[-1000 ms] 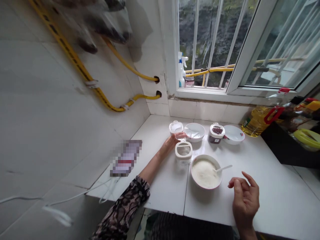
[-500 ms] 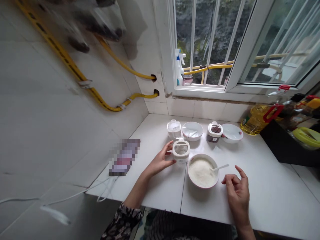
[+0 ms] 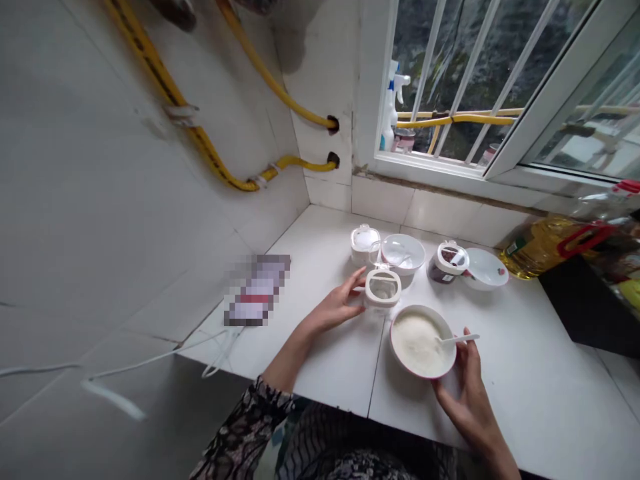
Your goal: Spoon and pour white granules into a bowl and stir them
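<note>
A white bowl [image 3: 397, 357] full of white granules, with a white spoon [image 3: 463, 338] resting in it, stands on the counter. At its right side is my right hand [image 3: 470, 393], thumb on the near rim and fingers behind the right edge, gripping it. My left hand [image 3: 340, 307] reaches to a clear jar [image 3: 383, 290] with a white-rimmed lid. Its fingers are spread beside the jar's left side; whether they touch it I cannot tell.
Behind stand a lidded jar of white contents [image 3: 365, 247], a white bowl [image 3: 403, 250], a jar of dark red contents [image 3: 447, 262] and another bowl [image 3: 486, 270]. An oil bottle [image 3: 540, 243] and a black box [image 3: 575, 300] are right; a blurred-out flat object [image 3: 257, 293] lies left.
My right hand has moved left onto the bowl's right side and taken hold of its edge. My left hand stays beside the clear jar. The camera view has shifted.
</note>
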`<state>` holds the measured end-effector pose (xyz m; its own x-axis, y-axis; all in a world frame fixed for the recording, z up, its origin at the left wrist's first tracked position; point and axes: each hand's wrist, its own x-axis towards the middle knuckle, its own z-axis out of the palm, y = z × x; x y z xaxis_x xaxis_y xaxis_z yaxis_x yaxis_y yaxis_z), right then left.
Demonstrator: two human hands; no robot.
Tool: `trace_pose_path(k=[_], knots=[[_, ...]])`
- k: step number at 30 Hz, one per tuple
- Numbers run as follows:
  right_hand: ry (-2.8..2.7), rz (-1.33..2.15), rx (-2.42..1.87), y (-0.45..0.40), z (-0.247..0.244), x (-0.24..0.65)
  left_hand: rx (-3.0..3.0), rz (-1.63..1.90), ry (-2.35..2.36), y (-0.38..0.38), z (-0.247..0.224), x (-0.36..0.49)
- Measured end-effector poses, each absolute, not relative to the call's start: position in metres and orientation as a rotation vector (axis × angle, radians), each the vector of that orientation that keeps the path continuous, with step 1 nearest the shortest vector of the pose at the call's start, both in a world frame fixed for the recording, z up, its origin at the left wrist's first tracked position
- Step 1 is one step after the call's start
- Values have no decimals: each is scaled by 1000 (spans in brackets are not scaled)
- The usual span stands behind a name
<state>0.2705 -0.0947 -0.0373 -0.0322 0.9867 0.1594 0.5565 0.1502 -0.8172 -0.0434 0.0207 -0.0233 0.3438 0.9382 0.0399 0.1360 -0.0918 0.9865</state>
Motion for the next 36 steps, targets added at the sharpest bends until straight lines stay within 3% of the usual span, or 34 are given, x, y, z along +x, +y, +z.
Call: trace_pose_path(k=[24, 29, 36], knots=[[-1637, 790, -1488, -72, -52, 278, 1576, 945, 942, 28, -39, -42], [-1706, 806, -1432, -75, -45, 288, 1631, 1110, 1121, 17, -29, -50], [-1473, 500, -1549, -76, -13, 305, 1652, 1413, 1546, -43, -18, -40]])
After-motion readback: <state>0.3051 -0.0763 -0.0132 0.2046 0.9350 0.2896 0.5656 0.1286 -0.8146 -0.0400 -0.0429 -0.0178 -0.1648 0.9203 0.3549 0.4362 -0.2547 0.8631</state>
